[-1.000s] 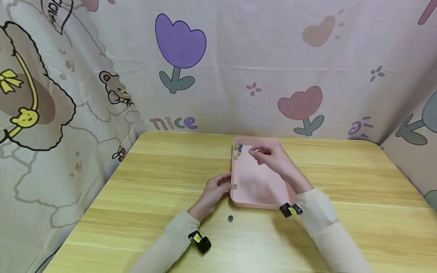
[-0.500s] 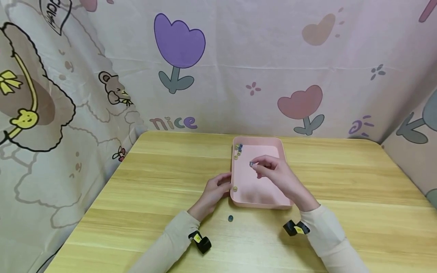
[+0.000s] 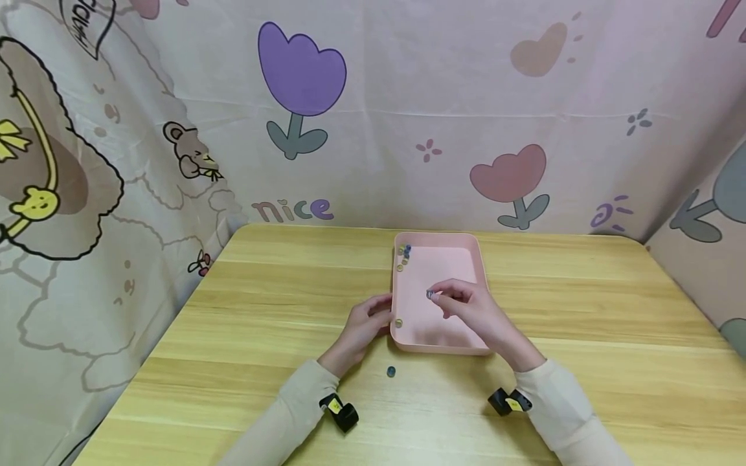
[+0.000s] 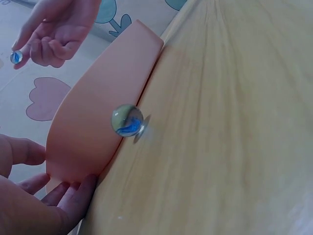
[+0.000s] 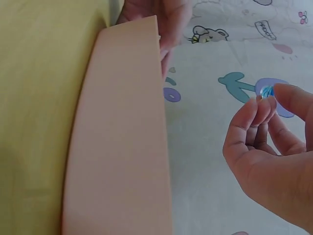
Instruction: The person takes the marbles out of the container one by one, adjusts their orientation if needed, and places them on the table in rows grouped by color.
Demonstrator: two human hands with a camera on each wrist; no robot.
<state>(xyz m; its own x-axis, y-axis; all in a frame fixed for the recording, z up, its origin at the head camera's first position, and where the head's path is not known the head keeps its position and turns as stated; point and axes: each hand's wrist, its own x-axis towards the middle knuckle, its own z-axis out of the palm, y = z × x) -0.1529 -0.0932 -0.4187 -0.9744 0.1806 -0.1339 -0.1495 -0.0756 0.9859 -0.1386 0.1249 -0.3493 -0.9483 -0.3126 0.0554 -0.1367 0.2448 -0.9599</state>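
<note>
Between thumb and fingertips my right hand (image 3: 466, 307) pinches a clear glass marble (image 3: 430, 294) with a blue swirl, above the pink tray (image 3: 449, 266). The right wrist view shows the same marble (image 5: 266, 91) at the fingertips. My left hand (image 3: 362, 325) rests its fingers against the outside of the tray's left wall; in the left wrist view its fingertips touch the wall and rim. Several yellow and blue marbles (image 3: 405, 253) lie in the tray's far left corner. One yellow marble (image 3: 399, 323) lies by the left wall. A blue-swirled marble (image 4: 127, 120) sits on the table outside.
The light wooden table (image 3: 280, 285) extends on both sides of the tray. A printed curtain (image 3: 384, 77) hangs behind it and along the left. Each wrist wears a small black camera, such as the left camera (image 3: 340, 413).
My right hand has drawn back toward the near side from the tray's far part, still pinching the marble. The left hand stays at the tray wall. The head view shifts slightly.
</note>
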